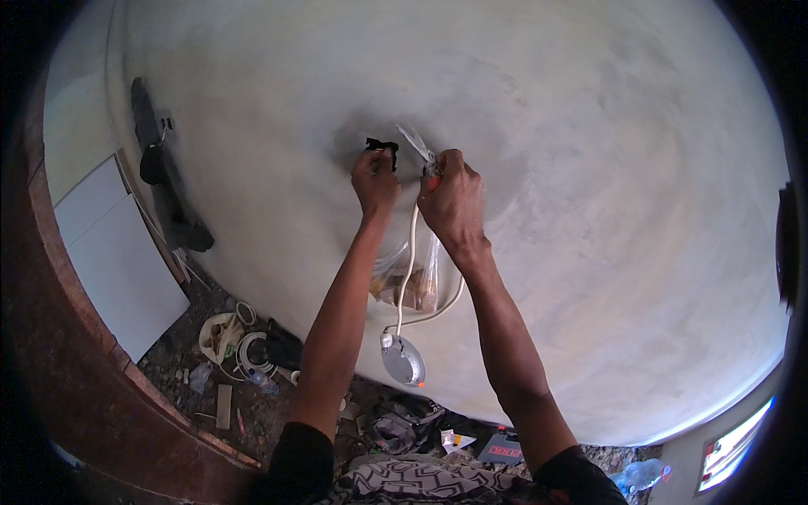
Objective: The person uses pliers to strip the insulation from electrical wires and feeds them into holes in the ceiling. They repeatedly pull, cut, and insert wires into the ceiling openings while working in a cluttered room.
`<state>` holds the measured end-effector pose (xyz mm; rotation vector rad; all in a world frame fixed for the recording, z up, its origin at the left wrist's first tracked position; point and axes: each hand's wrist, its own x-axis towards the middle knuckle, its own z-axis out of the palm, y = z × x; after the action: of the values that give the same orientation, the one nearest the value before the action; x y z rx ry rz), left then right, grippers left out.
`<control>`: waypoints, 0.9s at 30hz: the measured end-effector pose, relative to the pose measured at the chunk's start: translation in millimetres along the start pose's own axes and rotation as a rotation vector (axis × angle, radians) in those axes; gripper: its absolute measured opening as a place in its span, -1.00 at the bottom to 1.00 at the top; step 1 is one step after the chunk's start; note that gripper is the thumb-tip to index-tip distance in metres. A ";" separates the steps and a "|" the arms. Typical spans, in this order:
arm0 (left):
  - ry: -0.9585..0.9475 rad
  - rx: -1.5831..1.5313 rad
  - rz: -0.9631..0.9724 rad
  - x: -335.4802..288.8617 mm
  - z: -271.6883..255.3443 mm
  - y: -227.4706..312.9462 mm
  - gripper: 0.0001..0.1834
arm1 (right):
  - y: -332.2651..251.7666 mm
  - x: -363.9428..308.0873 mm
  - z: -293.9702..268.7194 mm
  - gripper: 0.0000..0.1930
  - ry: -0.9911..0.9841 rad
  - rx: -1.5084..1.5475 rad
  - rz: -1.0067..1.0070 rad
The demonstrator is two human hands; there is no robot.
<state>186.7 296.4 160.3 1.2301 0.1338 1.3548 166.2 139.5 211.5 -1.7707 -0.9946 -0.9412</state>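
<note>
My left hand (pixel 376 183) is raised to the pale wall, fingertips pinched together at the edge of a dark, ragged opening (pixel 383 146). What the fingers pinch, if anything, is too small to tell. Just to its right, my right hand (pixel 454 198) is closed around a tool with an orange-red handle (pixel 433 182); its kind is not clear. Crumpled clear, shiny material (pixel 414 141) sticks up beside that hand. Below, a white cable (pixel 410 265) hangs down to a round grey disc-shaped fitting (pixel 404 362). Between my forearms hangs a clear plastic bag (pixel 431 273) with brownish contents.
White boards (pixel 126 261) lean at the left. On the rubble floor lie a coil of white cable (pixel 255 353), a pale sack (pixel 220 335), a backpack (pixel 402 425) and a dark case (pixel 502 449). A plastic bottle (pixel 644 475) lies at the lower right.
</note>
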 end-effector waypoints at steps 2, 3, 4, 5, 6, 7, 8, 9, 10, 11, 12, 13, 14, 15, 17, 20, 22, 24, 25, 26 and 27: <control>0.013 0.078 0.046 6.9 -3.3 -7.2 -0.84 | -8.1 3.1 -0.3 -0.76 0.005 -0.020 0.047; 0.019 0.110 0.050 6.8 -1.8 -8.8 -0.84 | -10.0 4.0 -0.6 -0.76 0.002 -0.043 0.059; 0.025 0.142 0.054 6.6 -1.1 -10.1 -0.83 | -12.1 5.3 -0.6 -0.76 -0.001 -0.066 0.071; 0.035 0.173 0.104 6.6 -1.5 -11.2 -0.83 | -13.3 6.0 0.5 -0.76 -0.004 -0.089 0.083; 0.042 0.204 0.154 5.9 -1.2 -10.2 -0.83 | -13.0 5.9 1.7 -0.77 -0.005 -0.095 0.098; 0.050 0.235 0.203 5.5 -1.2 -9.0 -0.83 | -12.8 5.8 3.1 -0.77 -0.007 -0.100 0.112; 0.038 0.231 0.232 5.2 -1.3 -7.7 -0.84 | -12.6 5.5 4.6 -0.77 -0.008 -0.106 0.127; 0.026 0.226 0.258 3.7 -0.9 -4.7 -0.85 | -11.5 4.6 5.5 -0.77 -0.011 -0.115 0.127; 0.015 0.220 0.284 1.9 -0.1 -1.7 -0.85 | -10.1 3.6 6.0 -0.77 -0.013 -0.125 0.126; 0.020 0.238 0.269 -1.2 1.6 0.8 -0.86 | -8.8 2.7 6.2 -0.77 -0.016 -0.135 0.126; 0.026 0.259 0.257 -4.2 2.3 4.7 -0.87 | -8.9 2.5 7.1 -0.77 -0.021 -0.148 0.121; 0.031 0.279 0.246 -6.0 2.7 7.0 -0.88 | -9.1 2.4 7.2 -0.77 -0.026 -0.162 0.116; 0.042 0.314 0.251 -5.5 2.1 7.3 -0.88 | -9.4 2.6 6.7 -0.77 -0.030 -0.177 0.112; 0.050 0.350 0.257 -4.0 0.7 6.1 -0.88 | -12.6 4.1 6.6 -0.77 -0.046 -0.180 0.148; 0.064 0.346 0.257 -3.2 -0.2 3.5 -0.87 | -20.6 8.8 6.7 -0.75 -0.076 -0.189 0.221; 0.079 0.220 0.232 -6.2 4.7 -0.4 -0.85 | -18.3 9.1 1.5 -0.74 -0.080 -0.169 0.239; 0.101 0.145 0.203 -6.4 3.0 -4.8 -0.85 | -12.5 5.7 2.0 -0.76 -0.064 -0.104 0.208; 0.072 -0.014 0.115 -7.4 2.2 -8.2 -0.87 | -6.0 5.6 -2.7 -0.78 -0.056 -0.029 0.185; 0.057 -0.097 0.072 -7.7 3.1 -9.6 -0.88 | -2.6 6.8 -7.2 -0.79 -0.057 0.015 0.179; 0.064 -0.113 0.102 -7.4 4.2 -11.0 -0.88 | 0.0 7.9 -10.9 -0.80 -0.059 0.058 0.173; 0.071 -0.126 0.131 -7.9 4.8 -11.5 -0.87 | -0.5 10.6 -15.1 -0.80 -0.102 0.082 0.204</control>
<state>195.0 290.4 149.8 1.1008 0.0169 1.4984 167.1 128.2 226.0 -1.8257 -0.8829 -0.6795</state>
